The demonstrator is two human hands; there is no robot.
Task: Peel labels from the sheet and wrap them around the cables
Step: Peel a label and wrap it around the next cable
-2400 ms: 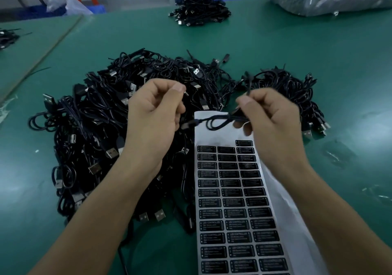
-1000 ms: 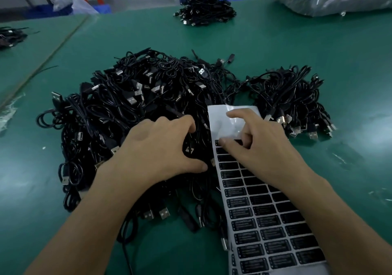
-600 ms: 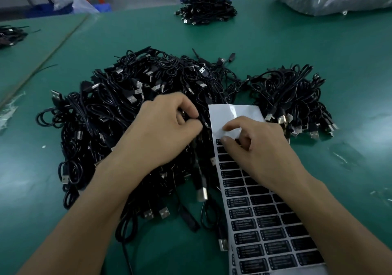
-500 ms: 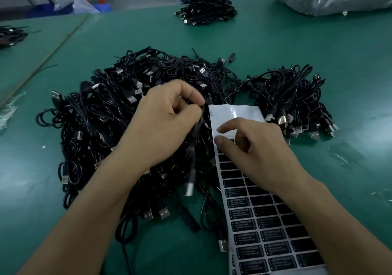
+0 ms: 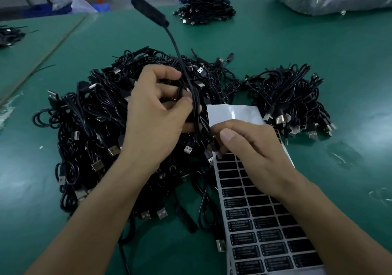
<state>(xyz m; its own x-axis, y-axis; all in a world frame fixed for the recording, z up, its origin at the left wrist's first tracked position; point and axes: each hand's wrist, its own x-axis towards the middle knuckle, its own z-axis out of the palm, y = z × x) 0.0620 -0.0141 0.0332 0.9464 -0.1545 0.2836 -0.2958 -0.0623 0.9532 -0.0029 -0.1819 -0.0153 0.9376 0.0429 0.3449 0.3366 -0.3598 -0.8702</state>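
At frame centre: gripping raised cable (image 5: 174, 43) in left hand (image 5: 157, 113); pinching top row of label sheet (image 5: 265, 221) with right hand (image 5: 250, 147), just lower right.

The cable (image 5: 186, 77) running through the fingers of the left hand (image 5: 157, 113) is black all along, as is the oblong block (image 5: 148, 9) at its far end above them. The heap of cables (image 5: 95, 109) behind and beside those fingers is black too, dotted with silver plugs (image 5: 114, 150). The label (image 5: 214, 147) pinched at the fingertips of the right hand (image 5: 252, 149) is black. Beyond those fingertips the label sheet (image 5: 233, 113) is glossy white. Nearer the wrist it bears a grid of black labels (image 5: 265, 243) with tiny white lettering. The table (image 5: 297, 41) is plain green.
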